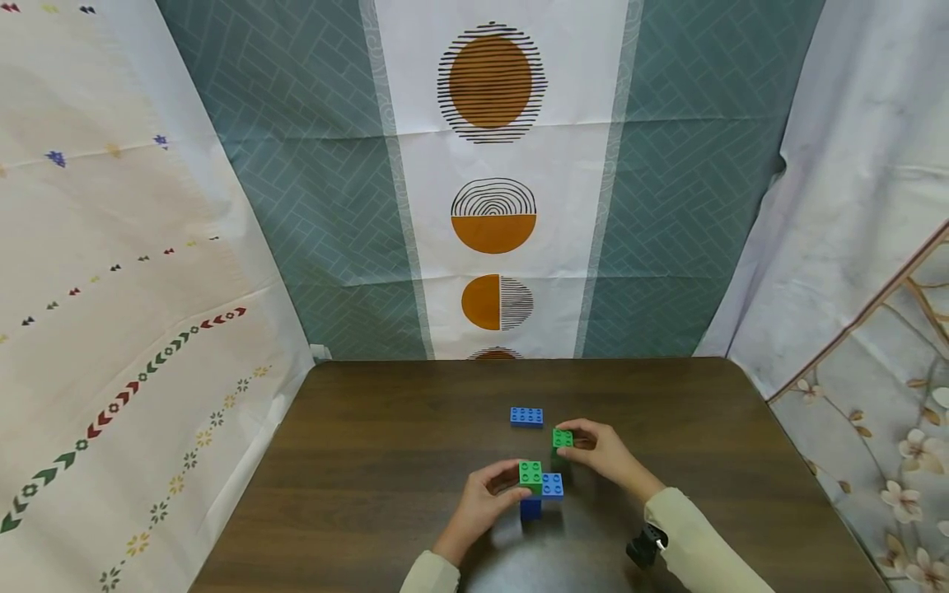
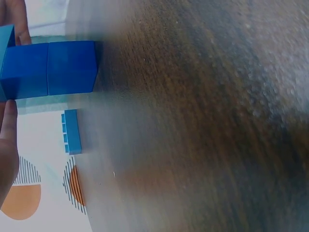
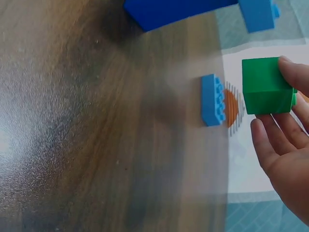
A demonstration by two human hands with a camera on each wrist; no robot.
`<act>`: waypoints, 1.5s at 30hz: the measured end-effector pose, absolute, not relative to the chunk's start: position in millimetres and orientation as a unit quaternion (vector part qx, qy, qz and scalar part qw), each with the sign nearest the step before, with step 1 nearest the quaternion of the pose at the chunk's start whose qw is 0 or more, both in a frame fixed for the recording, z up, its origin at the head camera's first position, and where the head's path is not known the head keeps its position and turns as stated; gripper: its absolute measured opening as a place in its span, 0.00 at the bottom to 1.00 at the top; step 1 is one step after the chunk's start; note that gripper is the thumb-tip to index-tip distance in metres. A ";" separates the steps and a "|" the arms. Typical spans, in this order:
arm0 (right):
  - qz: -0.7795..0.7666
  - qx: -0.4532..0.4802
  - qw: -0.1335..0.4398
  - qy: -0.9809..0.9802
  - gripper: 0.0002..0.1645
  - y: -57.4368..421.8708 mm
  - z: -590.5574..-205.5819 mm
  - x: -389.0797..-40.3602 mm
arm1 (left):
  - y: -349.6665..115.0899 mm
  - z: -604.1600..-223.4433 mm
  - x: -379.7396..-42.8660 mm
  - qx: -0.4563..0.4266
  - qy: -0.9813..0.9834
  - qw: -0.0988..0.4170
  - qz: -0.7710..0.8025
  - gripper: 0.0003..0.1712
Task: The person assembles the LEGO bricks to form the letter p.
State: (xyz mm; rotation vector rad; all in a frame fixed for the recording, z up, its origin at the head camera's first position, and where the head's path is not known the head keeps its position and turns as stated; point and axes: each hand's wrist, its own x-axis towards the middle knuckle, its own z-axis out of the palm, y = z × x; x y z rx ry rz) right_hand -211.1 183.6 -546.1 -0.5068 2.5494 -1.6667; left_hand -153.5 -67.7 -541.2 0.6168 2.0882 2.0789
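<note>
In the head view, my left hand (image 1: 482, 501) pinches a green building brick (image 1: 530, 473) at the left end of a light-blue brick (image 1: 552, 486). That light-blue brick lies across the top of a column of dark-blue bricks (image 2: 53, 70), two of them visible in the left wrist view. To its right and farther back, my right hand (image 1: 604, 451) holds a second green brick (image 3: 267, 86) between thumb and fingers, raised over the table. The right wrist view shows this green brick's smooth side and part of its studs past the thumb.
A loose blue brick (image 1: 526, 417) with studs up lies on the dark wooden table (image 1: 385, 445) beyond both hands. Patterned cloths hang behind the table (image 1: 489, 165) and at both sides. A small black device (image 1: 647, 545) sits at the right wrist.
</note>
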 end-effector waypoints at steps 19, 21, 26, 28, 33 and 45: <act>-0.545 -0.220 0.042 0.808 0.22 189.5 -521.0 -180.9 | -67.9 -542.3 -153.2 0.202 0.690 0.069 0.691 0.22; -0.547 -0.225 0.042 0.805 0.22 189.8 -519.8 -178.7 | -68.0 -542.7 -153.2 0.203 0.688 0.070 0.693 0.22; -0.542 -0.243 0.040 0.804 0.21 188.8 -516.1 -172.2 | -67.9 -542.9 -154.1 0.208 0.683 0.069 0.697 0.22; -0.539 -0.250 0.040 0.804 0.21 188.4 -514.9 -169.7 | -67.7 -542.7 -154.2 0.207 0.682 0.069 0.698 0.22; -0.538 -0.260 0.046 0.801 0.21 189.4 -516.3 -166.7 | -67.8 -543.4 -154.8 0.204 0.681 0.071 0.700 0.22; -0.521 -0.271 0.031 0.809 0.21 185.0 -518.1 -163.5 | -67.8 -543.9 -154.7 0.205 0.676 0.073 0.704 0.22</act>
